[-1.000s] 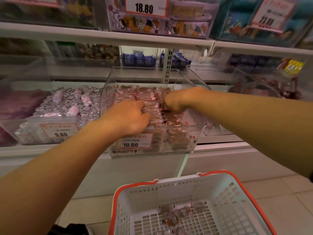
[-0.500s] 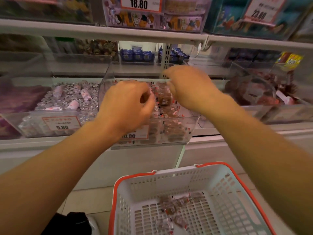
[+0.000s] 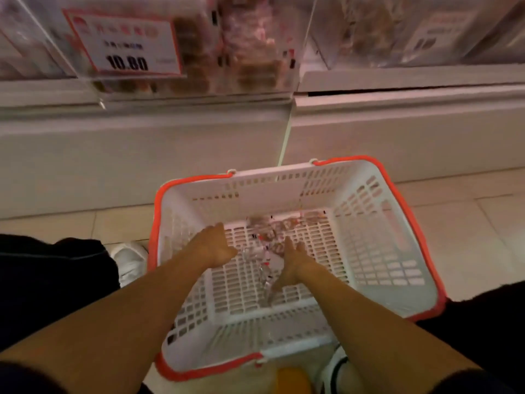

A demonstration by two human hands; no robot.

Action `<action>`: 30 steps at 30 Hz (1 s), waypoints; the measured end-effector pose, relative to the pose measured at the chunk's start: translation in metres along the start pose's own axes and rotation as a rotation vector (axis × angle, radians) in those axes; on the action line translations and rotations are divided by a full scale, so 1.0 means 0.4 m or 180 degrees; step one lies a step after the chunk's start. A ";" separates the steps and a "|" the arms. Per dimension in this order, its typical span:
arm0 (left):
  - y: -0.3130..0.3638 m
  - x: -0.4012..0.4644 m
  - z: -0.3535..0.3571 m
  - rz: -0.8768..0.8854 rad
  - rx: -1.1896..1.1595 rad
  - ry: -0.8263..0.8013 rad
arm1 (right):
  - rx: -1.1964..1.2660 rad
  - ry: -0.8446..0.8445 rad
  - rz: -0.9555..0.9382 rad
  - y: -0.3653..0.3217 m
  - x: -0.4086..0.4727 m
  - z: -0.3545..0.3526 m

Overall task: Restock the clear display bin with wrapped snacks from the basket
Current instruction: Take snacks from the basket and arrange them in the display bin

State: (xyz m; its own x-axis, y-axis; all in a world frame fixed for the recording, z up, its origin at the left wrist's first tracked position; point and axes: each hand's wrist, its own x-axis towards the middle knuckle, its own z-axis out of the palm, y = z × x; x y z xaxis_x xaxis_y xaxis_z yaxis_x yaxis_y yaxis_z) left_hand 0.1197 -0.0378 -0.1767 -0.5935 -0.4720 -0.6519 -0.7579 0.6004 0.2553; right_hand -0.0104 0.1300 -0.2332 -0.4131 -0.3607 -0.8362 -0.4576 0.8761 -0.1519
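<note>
A white basket point(image 3: 270, 191) with a red rim stands on the floor below me. On its slotted bottom lies a small heap of clear-wrapped brown snacks point(image 3: 272, 231). Both my hands are down inside the basket. My left hand point(image 3: 217, 245) hovers just left of the heap with its fingers hidden under the back of the hand. My right hand point(image 3: 292, 258) has straight fingers touching the near side of the heap, thumb pointing back. The clear display bin point(image 3: 250, 52), full of the same snacks and bearing a 10.80 price tag point(image 3: 125, 44), sits on the shelf above.
A white shelf base point(image 3: 142, 143) rises behind the basket. Another clear bin point(image 3: 397, 32) stands to the right. My white shoes point(image 3: 129, 260) point(image 3: 338, 368) and dark trousers point(image 3: 51, 277) flank the basket on the tiled floor point(image 3: 468, 237). A yellow object point(image 3: 292, 378) lies at the near rim.
Both hands left the display bin and dropped into the basket. My view tilted down from the shelves to the basket and floor.
</note>
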 end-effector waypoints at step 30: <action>0.063 0.170 0.281 0.0038 -0.1395 -0.0336 | 0.2186 -0.0189 -0.0335 0.015 0.087 0.061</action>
State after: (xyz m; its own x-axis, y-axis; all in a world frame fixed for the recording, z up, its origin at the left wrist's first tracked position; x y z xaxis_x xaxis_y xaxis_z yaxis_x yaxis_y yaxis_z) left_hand 0.0907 0.0179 -0.2946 -0.5892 -0.3846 -0.7106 -0.8078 0.2646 0.5267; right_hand -0.0084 0.1307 -0.2760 -0.3411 -0.4537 -0.8232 0.1170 0.8485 -0.5161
